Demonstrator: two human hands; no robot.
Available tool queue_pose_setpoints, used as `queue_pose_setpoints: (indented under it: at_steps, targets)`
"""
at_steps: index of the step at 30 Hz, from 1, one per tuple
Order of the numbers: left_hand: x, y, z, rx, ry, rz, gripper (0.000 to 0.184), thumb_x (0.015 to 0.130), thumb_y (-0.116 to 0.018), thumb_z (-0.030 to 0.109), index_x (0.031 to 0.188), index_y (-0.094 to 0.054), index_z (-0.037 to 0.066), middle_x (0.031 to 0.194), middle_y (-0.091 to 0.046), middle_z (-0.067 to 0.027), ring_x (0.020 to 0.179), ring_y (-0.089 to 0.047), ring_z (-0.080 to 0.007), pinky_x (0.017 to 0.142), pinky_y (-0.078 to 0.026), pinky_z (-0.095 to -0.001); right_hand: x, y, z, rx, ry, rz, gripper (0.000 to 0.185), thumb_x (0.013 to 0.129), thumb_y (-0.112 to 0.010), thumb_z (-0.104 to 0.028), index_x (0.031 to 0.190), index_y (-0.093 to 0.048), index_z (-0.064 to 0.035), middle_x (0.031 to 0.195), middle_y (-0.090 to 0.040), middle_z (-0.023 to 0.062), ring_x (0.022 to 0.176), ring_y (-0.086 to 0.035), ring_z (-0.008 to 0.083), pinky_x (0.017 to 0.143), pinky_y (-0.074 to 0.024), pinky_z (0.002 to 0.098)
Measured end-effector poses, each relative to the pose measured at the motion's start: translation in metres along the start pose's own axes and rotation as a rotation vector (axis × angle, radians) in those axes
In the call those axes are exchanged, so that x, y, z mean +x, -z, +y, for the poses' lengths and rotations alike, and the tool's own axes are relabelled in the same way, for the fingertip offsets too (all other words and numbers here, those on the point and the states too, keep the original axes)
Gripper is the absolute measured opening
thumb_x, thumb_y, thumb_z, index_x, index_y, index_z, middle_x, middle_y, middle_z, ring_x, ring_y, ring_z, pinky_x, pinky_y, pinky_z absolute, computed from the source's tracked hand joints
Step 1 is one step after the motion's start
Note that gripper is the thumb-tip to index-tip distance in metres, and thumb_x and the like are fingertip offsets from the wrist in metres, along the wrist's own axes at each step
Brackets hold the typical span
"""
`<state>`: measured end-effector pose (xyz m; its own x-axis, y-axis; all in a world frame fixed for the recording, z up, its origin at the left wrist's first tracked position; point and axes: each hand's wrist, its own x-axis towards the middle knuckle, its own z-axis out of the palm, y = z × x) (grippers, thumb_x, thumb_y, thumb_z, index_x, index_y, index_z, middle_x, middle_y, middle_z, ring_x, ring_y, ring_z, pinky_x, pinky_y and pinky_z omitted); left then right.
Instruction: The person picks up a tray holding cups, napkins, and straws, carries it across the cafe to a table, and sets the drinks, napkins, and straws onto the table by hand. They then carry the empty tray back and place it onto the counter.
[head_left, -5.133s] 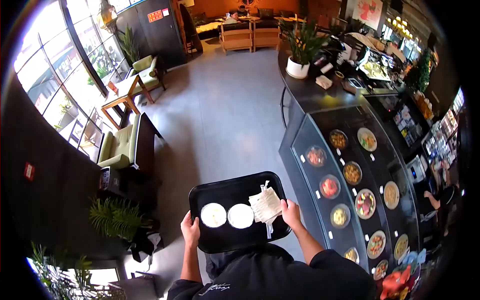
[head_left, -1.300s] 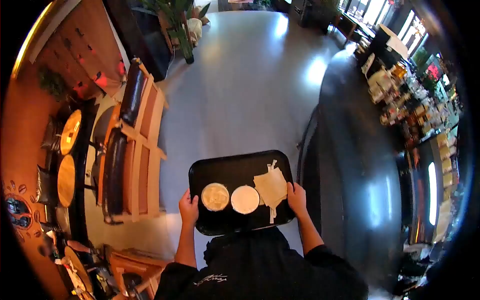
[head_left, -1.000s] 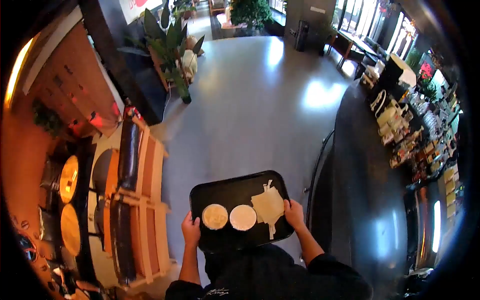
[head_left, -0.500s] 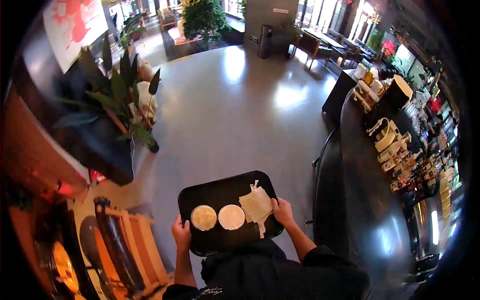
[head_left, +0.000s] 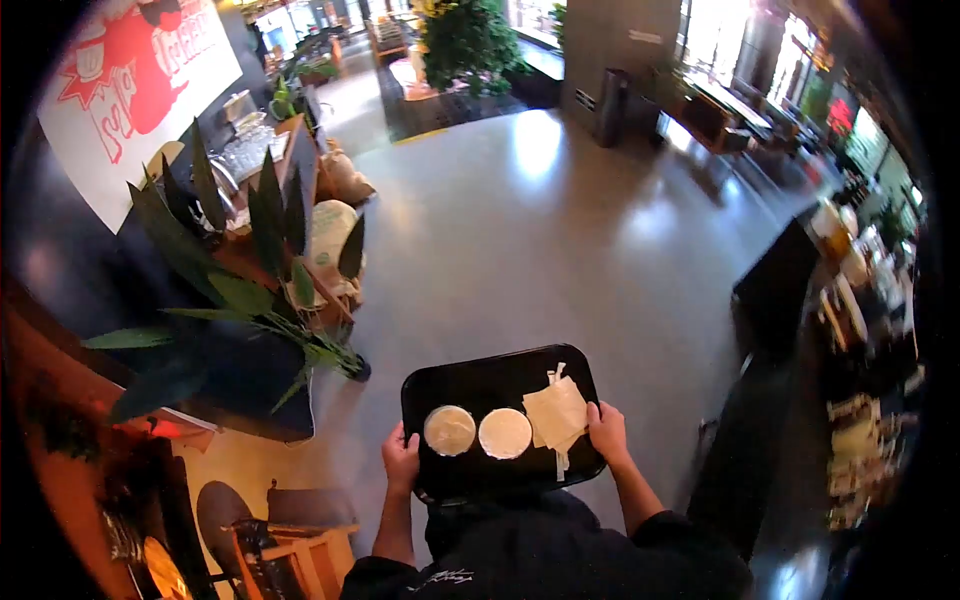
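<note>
A black serving tray point(head_left: 490, 372) is held level in front of my body by both hands. My left hand point(head_left: 401, 459) grips its left rim, thumb on top and fingers mostly hidden beneath. On the right rim, my right hand point(head_left: 607, 433) holds on in the same way. Two round cups with pale, foamy-looking tops stand side by side on the tray: a left cup point(head_left: 450, 431) and a right cup point(head_left: 505, 434). Beside them lie beige napkins point(head_left: 555, 412), with thin white paper-wrapped sticks point(head_left: 562, 466) partly under them.
Grey floor point(head_left: 500, 240) stretches ahead. A leafy plant point(head_left: 265, 250) and burlap sacks point(head_left: 335, 240) stand to the left, with a wooden chair point(head_left: 300, 555) nearer. A dark counter point(head_left: 775, 285) carrying bottles runs along the right. Farther off are a dark bin point(head_left: 611, 108) and a green tree point(head_left: 470, 45).
My view has turned left and moved forward. The plant and sacks show more fully, the chair has slid lower, and the counter has shifted right. Both hands still hold the tray.
</note>
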<state>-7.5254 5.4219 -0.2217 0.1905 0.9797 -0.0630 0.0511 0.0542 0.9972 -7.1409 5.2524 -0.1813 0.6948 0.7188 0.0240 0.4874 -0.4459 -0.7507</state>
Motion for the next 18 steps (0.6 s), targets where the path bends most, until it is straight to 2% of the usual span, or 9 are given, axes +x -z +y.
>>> queue_pose_setpoints:
  at_steps: [1,5,9,12,14,18]
  targets:
    - [0.021,-0.010,0.001,0.023,0.028,0.051,0.039,0.093,-0.059,0.003,0.130,-0.060,-0.007,0.116,-0.071,-0.0095,0.101,-0.066,-0.0150,0.094,-0.051,-0.0301,0.027,-0.004,-0.004,0.007,0.002,-0.004,0.036,0.098,-0.058,-0.029,0.085,-0.060,0.0041,0.078,-0.064,0.0260,0.077,-0.062,0.0476,0.066,-0.0471,0.0510]
    - [0.174,-0.028,0.002,0.074,0.013,0.014,0.040,0.094,-0.058,0.002,0.133,-0.058,-0.006,0.119,-0.070,-0.0110,0.104,-0.066,-0.0161,0.094,-0.051,-0.0302,0.177,-0.070,-0.028,0.003,0.023,-0.035,0.038,0.098,-0.058,-0.030,0.083,-0.059,0.0055,0.078,-0.063,0.0266,0.075,-0.061,0.0472,0.066,-0.0466,0.0501]
    - [0.315,-0.060,-0.002,0.050,-0.041,0.099,0.047,0.093,-0.062,0.005,0.137,-0.055,-0.009,0.114,-0.072,-0.0134,0.102,-0.067,-0.0163,0.092,-0.052,-0.0300,0.305,-0.121,-0.058,0.045,0.003,-0.050,0.038,0.099,-0.057,-0.030,0.085,-0.061,0.0056,0.080,-0.065,0.0270,0.073,-0.062,0.0458,0.066,-0.0471,0.0491]
    - [0.430,-0.071,-0.005,0.186,0.075,0.117,0.048,0.093,-0.063,0.004,0.138,-0.053,-0.010,0.116,-0.072,-0.0138,0.102,-0.068,-0.0165,0.092,-0.052,-0.0296,0.412,-0.160,-0.084,0.017,0.004,-0.058,0.038,0.099,-0.057,-0.030,0.087,-0.063,0.0056,0.080,-0.066,0.0266,0.073,-0.063,0.0445,0.067,-0.0481,0.0480]
    - [0.510,-0.085,-0.015,0.095,0.018,0.111,0.046,0.093,-0.062,0.003,0.137,-0.054,-0.009,0.116,-0.072,-0.0130,0.102,-0.068,-0.0160,0.092,-0.052,-0.0293,0.485,-0.183,-0.103,0.008,-0.002,-0.056,0.037,0.099,-0.057,-0.030,0.089,-0.064,0.0051,0.081,-0.066,0.0262,0.074,-0.063,0.0449,0.067,-0.0486,0.0478]
    - [0.658,-0.114,0.015,0.021,-0.006,0.069,0.045,0.093,-0.061,0.001,0.137,-0.056,-0.006,0.116,-0.072,-0.0116,0.102,-0.068,-0.0151,0.092,-0.053,-0.0296,0.623,-0.226,-0.153,0.057,-0.052,-0.083,0.034,0.099,-0.057,-0.028,0.091,-0.064,0.0040,0.082,-0.066,0.0258,0.077,-0.063,0.0467,0.069,-0.0489,0.0491]
